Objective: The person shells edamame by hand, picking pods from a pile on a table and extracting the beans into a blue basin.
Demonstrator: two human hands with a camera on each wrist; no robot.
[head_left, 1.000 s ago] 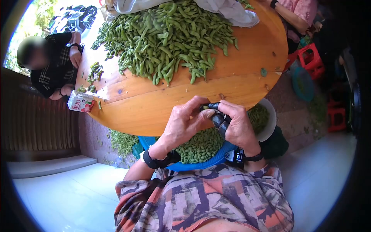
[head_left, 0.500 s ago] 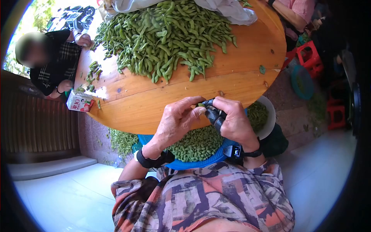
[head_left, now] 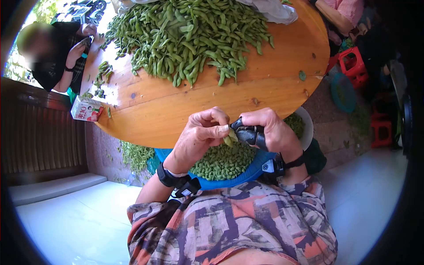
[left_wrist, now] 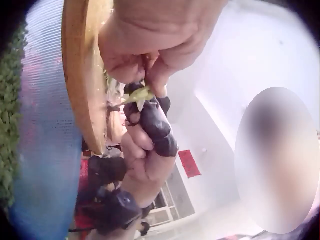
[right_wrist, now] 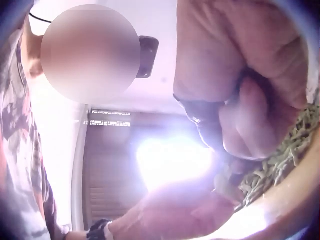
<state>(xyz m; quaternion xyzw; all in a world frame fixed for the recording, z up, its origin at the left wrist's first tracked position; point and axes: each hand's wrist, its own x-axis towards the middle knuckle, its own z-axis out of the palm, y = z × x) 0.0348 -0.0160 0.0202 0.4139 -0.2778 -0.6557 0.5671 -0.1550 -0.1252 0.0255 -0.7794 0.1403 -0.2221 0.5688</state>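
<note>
Over the table's near edge, my left hand (head_left: 194,140) pinches a green soybean pod (head_left: 230,140) between thumb and forefinger. My right hand (head_left: 279,134) meets it from the other side, its thumb and forefinger wearing black finger covers (head_left: 253,137) and curled at the pod; its other fingers fold into the palm. In the left wrist view the pod (left_wrist: 141,96) looks split, lying against the black-covered fingertips. Below both hands, a blue basin (head_left: 216,183) holds shelled green beans (head_left: 223,162). In the right wrist view the curled right fingers hide the pod.
A large heap of soybean pods (head_left: 190,44) covers the far part of the round wooden table (head_left: 154,126). A drink carton (head_left: 86,109) stands at its left edge, near a seated person (head_left: 55,53). Right of the basin is a pale bowl (head_left: 308,132); red stools (head_left: 353,66) stand beyond.
The pod has come into clearer view, hanging below my left thumb, and my wrists have turned slightly. The person at left has drawn their hands up from the table's edge.
</note>
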